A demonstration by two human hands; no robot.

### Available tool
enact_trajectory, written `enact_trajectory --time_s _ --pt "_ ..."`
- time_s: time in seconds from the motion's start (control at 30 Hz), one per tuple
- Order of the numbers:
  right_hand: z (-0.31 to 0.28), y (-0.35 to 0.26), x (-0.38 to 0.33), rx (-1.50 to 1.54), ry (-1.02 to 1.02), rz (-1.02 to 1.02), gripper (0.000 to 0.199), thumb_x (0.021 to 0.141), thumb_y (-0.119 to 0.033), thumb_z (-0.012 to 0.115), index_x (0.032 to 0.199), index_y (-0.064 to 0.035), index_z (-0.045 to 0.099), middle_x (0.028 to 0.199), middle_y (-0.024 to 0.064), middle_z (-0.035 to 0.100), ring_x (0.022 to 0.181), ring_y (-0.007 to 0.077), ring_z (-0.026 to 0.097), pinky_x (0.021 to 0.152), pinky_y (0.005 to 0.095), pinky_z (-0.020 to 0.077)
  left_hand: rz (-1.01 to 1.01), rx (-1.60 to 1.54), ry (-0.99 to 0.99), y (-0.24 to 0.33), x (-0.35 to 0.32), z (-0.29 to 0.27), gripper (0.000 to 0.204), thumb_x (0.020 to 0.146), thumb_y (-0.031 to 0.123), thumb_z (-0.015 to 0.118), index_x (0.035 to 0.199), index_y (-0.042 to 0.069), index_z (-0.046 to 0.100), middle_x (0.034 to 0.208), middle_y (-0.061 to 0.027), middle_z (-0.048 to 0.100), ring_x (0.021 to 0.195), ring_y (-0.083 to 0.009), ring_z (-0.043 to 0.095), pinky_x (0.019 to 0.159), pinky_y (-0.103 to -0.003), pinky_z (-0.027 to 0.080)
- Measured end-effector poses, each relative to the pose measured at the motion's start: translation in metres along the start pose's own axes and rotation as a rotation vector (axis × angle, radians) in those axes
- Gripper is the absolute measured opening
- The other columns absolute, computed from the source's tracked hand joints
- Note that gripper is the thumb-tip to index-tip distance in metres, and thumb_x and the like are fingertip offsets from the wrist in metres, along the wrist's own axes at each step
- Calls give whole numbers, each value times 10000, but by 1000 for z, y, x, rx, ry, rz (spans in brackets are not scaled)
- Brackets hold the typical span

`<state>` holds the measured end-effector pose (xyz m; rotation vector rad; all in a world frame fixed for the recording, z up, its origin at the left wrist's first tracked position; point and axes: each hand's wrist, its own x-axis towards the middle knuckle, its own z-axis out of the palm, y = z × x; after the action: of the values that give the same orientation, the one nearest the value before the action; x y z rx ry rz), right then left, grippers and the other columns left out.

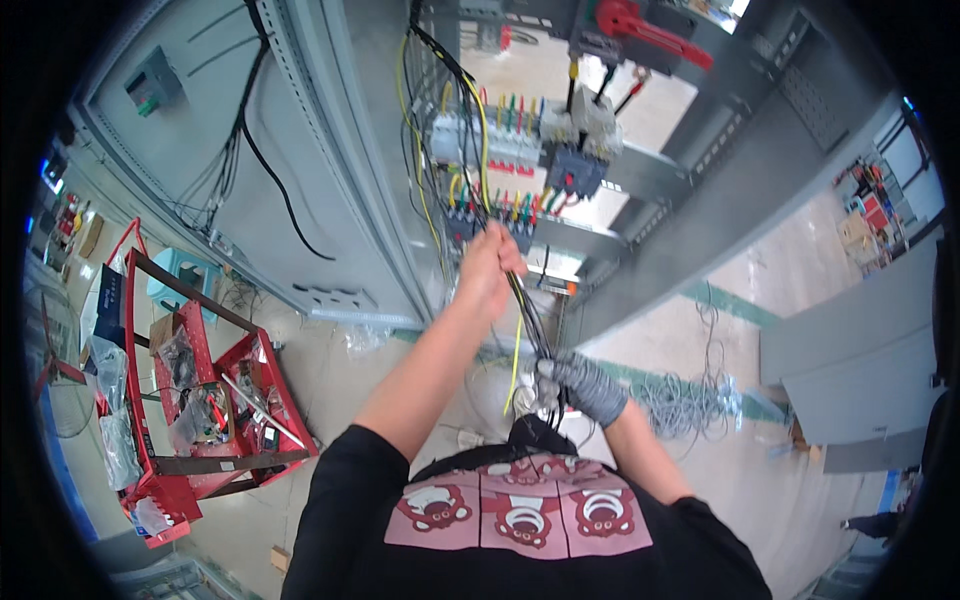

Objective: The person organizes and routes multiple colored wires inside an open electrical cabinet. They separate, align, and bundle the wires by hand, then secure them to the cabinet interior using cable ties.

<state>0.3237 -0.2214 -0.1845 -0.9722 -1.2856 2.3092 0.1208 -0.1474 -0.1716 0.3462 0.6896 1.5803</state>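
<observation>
Fitted inside the open grey cabinet [680, 225] with a row of pale breakers [515, 150], a dark breaker [578, 172] and, higher up, a red handle [655, 38], with thin coloured wires running between. Heaped in the red cart [175, 492] at the left with plastic bags [120, 450], a pale metal bar [265, 412] and other loose parts, too small and jumbled to name. Cut off at the top by the edge of the view, above the red handle. Impossible to count the separate strands inside the left fist, or to find the lower ends, lost against the black shirt [345, 500]. Clenched around the upper stretch of the cable bundle [528, 315] with the bare left hand [487, 265], just before the lower terminals; grasping the same bundle lower down, near the chest, with the grey-gloved right hand [588, 385]. Stretched slantwise between both hands in black, with a yellow-green wire [514, 370] dangling just left of the glove.
</observation>
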Motion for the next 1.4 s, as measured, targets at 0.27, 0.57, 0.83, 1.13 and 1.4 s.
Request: enact_trajectory --time_s 0.27,0.57,0.83,1.13,1.4 --pt "0 11 5 51 -26 39 323 921 -380 574 938 -59 604 537 -73 405 432 47 404 420 210 377 -36 -24 -125 4 -18 17 371 1015 380 302 1111 57 458 948 -89 535 845 -190 534 817 -351 456" --pt "-69 16 33 495 -151 -58 236 945 -358 531 874 -135 562 569 -46 477 420 65 410 481 263 425 -330 789 -352 -153 -81 -114 680 988 524 150 1334 -12 387 1218 -153 556 1073 -255 557 1028 -363 332" --pt "-103 -19 50 717 -172 -59 267 986 -308 448 912 -76 556 545 -56 442 384 64 340 443 245 356 -237 2291 44 -84 -172 -270 239 897 255 469 988 106 632 967 -116 659 903 -283 624 826 -413 453" --pt "-96 -9 78 669 -192 28 291 951 -352 500 922 -79 599 600 31 534 436 153 448 564 366 481 374 1342 223 -87 -130 -118 294 883 105 527 1159 13 567 1131 -168 581 1077 -314 552 972 -377 396" --pt "-97 11 64 695 -260 -61 410 861 -208 596 1206 4 528 970 144 646 882 283 632 871 436 493 -345 929 -333 -138 -118 -67 341 982 249 435 1203 -4 493 956 -73 596 933 -167 576 855 -293 420"
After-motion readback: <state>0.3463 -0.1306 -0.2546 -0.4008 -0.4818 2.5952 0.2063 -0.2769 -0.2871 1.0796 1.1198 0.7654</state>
